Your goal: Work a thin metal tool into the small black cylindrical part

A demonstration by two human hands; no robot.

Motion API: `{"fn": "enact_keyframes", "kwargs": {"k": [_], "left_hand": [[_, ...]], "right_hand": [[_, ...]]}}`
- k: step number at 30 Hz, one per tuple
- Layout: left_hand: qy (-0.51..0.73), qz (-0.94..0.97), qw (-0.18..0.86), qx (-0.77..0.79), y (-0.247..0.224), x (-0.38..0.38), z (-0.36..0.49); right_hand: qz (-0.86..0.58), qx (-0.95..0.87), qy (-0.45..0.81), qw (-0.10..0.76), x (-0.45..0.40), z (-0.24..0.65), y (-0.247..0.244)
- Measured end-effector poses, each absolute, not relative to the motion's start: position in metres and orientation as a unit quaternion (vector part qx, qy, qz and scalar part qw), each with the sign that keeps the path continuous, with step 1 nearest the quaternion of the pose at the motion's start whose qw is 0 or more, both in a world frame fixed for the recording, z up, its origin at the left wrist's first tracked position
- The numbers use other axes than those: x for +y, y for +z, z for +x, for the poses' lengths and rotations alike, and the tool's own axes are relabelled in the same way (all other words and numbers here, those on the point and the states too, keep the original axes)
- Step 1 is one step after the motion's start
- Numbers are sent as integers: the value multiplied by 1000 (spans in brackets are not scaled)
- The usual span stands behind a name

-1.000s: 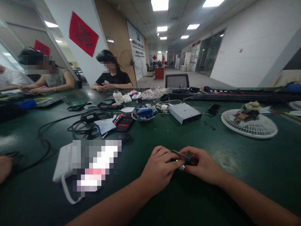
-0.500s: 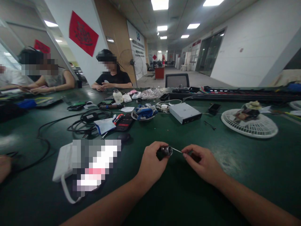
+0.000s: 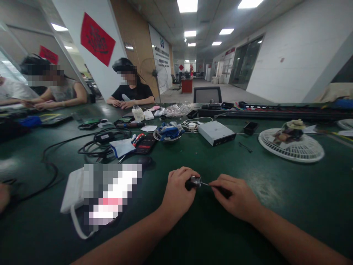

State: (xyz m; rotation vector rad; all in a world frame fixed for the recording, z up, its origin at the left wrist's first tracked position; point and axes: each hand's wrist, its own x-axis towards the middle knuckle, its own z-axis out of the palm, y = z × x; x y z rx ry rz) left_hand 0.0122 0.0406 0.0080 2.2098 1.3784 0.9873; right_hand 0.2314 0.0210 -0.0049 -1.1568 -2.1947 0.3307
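Observation:
My left hand [image 3: 179, 189] grips a small metal cylindrical part [image 3: 195, 181] with a dark body, its shiny end facing right. My right hand [image 3: 234, 195] is closed around a small dark-handled screwdriver [image 3: 220, 188]. The handle is mostly hidden by my fingers. The thin steel shaft points left, and its tip meets the shiny end of the metal part. Both hands are just above the dark green table mat [image 3: 248, 235].
A silver-white electronics box [image 3: 216, 133], a white fan guard [image 3: 291, 145], tangled black cables [image 3: 104, 141] and a pixelated white package [image 3: 102, 195] lie on the mat. Two co-workers sit across the table, and a long power strip [image 3: 275, 112] lines its far side.
My hands have come back closer together since the previous frame, and the metal part sits slightly lower. One second ago they nearly touched, with the part lower and partly hidden.

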Motion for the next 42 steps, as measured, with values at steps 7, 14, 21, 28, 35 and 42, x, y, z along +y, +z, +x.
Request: {"fn": "enact_keyframes", "kwargs": {"k": [7,14,21,28,35,42], "left_hand": [[353,771,184,497,7,42,12],[348,775,180,495,5,42,11],[346,780,186,487,5,42,11],[344,789,177,478,6,41,12],[342,796,170,470,6,39,13],[336,798,166,472,6,38,13]], "right_hand": [[-502,-801,77,318,20,229,-4],[-431,-852,67,290,18,231,0],[-500,-824,74,257,19,230,-1],[-493,-818,95,281,18,231,1],[-456,-839,98,279,18,231,0],[-469,-838,100,260,18,230,1]]}}
